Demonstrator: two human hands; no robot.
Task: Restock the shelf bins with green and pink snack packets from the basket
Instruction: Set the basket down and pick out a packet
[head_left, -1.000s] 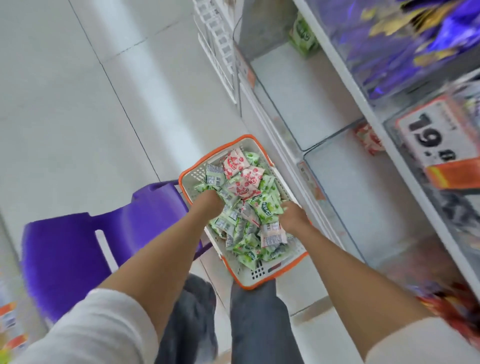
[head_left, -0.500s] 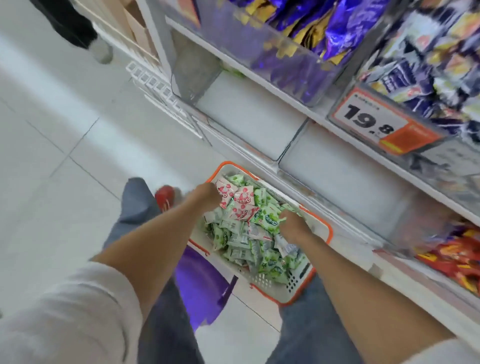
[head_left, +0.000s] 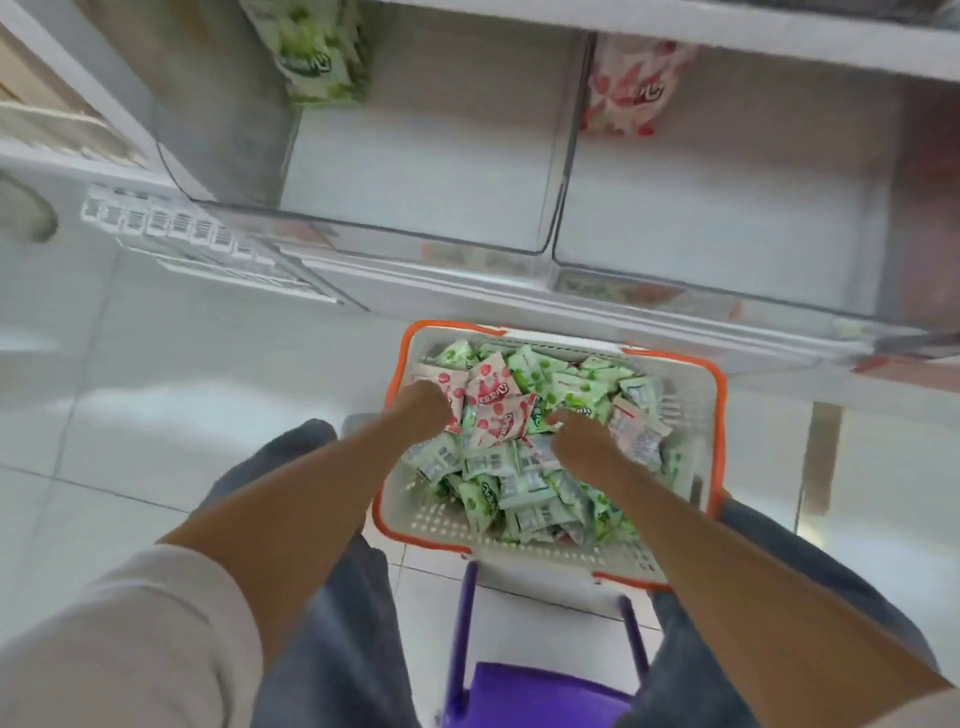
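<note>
In basket (head_left: 436, 525), left hand (head_left: 423, 410), right hand (head_left: 582, 441) among packets (head_left: 498, 460)

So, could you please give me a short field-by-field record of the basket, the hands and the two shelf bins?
basket: orange rim, heaped with mixed packets, below the shelf
left hand: on pink packets, basket's left side; grip hidden
right hand: among green packets, mid-basket; grip hidden
left bin: nearly bare, one green bag at back
right bin: nearly bare, one pink bag at back

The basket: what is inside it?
Many green packets and a few pink packets at its far left. The left hand and right hand cover some; the heap hides most of the basket floor.
</note>
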